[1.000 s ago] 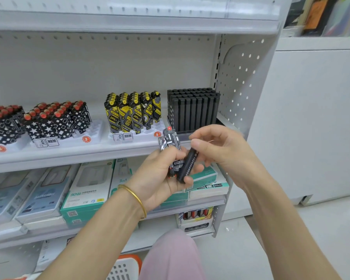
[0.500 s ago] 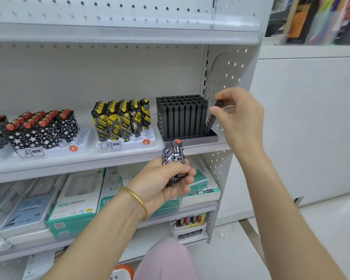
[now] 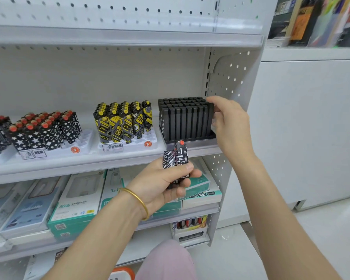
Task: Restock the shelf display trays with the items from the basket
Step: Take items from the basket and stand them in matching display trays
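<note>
My left hand point(image 3: 160, 184) grips a few black-and-white patterned lighters point(image 3: 177, 158), one with a red top, upright in front of the shelf edge. My right hand point(image 3: 230, 126) is at the right end of the dark display tray point(image 3: 190, 143), which is packed with upright black lighters point(image 3: 182, 118). Its thumb and fingers pinch the rightmost black lighter point(image 3: 209, 118), which stands in the row; my fingers hide most of it. An orange-rimmed white basket point(image 3: 121, 274) peeks in at the bottom edge.
On the same shelf stand a white tray of yellow-and-black lighters point(image 3: 121, 122) and trays of red-topped patterned lighters point(image 3: 45, 130), each with free slots in front. Boxed goods point(image 3: 75, 203) lie on the shelf below. A perforated side panel point(image 3: 230, 77) closes the shelf's right end.
My right hand took the black lighter from my left hand, carried it up to the right end of the black tray, and now has it down in the row. My left hand barely moved.
</note>
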Demonstrator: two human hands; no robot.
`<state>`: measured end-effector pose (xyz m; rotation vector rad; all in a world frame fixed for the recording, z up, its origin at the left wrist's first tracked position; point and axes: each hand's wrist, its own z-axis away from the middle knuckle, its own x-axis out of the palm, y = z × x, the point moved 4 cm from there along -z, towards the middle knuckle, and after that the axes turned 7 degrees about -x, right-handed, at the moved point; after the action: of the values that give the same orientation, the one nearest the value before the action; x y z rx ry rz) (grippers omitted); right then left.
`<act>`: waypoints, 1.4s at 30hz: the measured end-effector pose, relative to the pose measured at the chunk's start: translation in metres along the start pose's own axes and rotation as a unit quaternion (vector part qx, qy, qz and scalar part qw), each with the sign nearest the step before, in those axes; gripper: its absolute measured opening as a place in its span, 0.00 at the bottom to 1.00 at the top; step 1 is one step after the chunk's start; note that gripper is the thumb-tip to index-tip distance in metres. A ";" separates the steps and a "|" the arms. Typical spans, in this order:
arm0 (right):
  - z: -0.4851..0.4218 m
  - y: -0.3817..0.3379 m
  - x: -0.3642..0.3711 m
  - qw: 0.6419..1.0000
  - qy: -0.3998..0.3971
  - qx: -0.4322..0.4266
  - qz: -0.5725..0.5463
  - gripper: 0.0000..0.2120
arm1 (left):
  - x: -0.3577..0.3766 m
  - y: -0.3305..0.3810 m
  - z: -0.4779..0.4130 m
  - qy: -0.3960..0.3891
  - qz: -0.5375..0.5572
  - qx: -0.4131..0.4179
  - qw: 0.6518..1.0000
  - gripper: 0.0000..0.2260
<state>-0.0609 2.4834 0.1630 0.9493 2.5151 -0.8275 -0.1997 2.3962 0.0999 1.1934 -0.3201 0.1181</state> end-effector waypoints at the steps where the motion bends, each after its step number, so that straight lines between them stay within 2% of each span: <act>1: -0.001 -0.001 -0.001 1.000 -0.004 0.004 -0.007 0.24 | 0.000 0.000 0.001 0.000 -0.001 0.001 1.000 0.03; 6: -0.005 0.002 -0.001 0.999 -0.035 0.012 -0.005 0.19 | -0.002 0.001 0.003 0.003 0.004 0.003 1.000 0.03; 13: 0.009 0.008 0.005 0.997 -0.047 0.048 -0.026 0.30 | -0.003 0.003 0.006 0.002 -0.007 0.012 1.000 0.03; 16: 0.020 -0.005 -0.013 0.998 0.025 0.044 -0.028 0.26 | -0.007 0.003 0.009 0.004 -0.007 0.020 1.000 0.02; 18: 0.030 -0.023 -0.021 0.995 0.063 0.021 -0.069 0.22 | -0.010 0.003 0.010 0.006 -0.007 0.030 1.000 0.02; 20: 0.040 -0.042 -0.016 0.988 0.017 0.019 -0.153 0.16 | -0.015 0.003 0.013 0.012 -0.014 0.044 0.999 0.03; 22: 0.049 -0.061 -0.001 0.965 -0.077 0.055 -0.246 0.10 | -0.021 0.003 0.018 0.021 -0.023 0.061 0.998 0.03; 24: 0.056 -0.076 0.016 0.945 -0.162 0.067 -0.275 0.06 | -0.029 0.002 0.023 0.032 -0.031 0.076 0.996 0.04; 26: 0.057 -0.086 0.028 0.933 -0.202 0.063 -0.292 0.05 | -0.040 0.001 0.029 0.049 -0.036 0.081 0.995 0.04; 28: 0.055 -0.094 0.036 0.916 -0.214 0.069 -0.332 0.05 | -0.055 0.001 0.038 0.057 -0.025 0.075 0.995 0.05; 32: 0.054 -0.111 0.050 0.876 -0.243 0.074 -0.410 0.10 | -0.086 0.005 0.060 0.045 0.089 0.068 0.993 0.15; 36: 0.059 -0.131 0.069 0.824 -0.274 0.098 -0.487 0.15 | -0.115 0.009 0.079 0.085 0.092 0.082 0.989 0.15; 39: 0.061 -0.146 0.081 0.827 -0.273 0.109 -0.479 0.13 | -0.133 0.012 0.090 0.122 0.074 0.098 0.985 0.07; 42: 0.063 -0.163 0.090 0.845 -0.278 0.097 -0.446 0.10 | -0.147 0.014 0.097 0.149 0.059 0.115 0.980 0.07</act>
<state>-0.2315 2.3892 0.1365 -0.4889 2.2678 -1.3719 -0.3605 2.3228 0.0991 1.3645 -0.1136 0.4430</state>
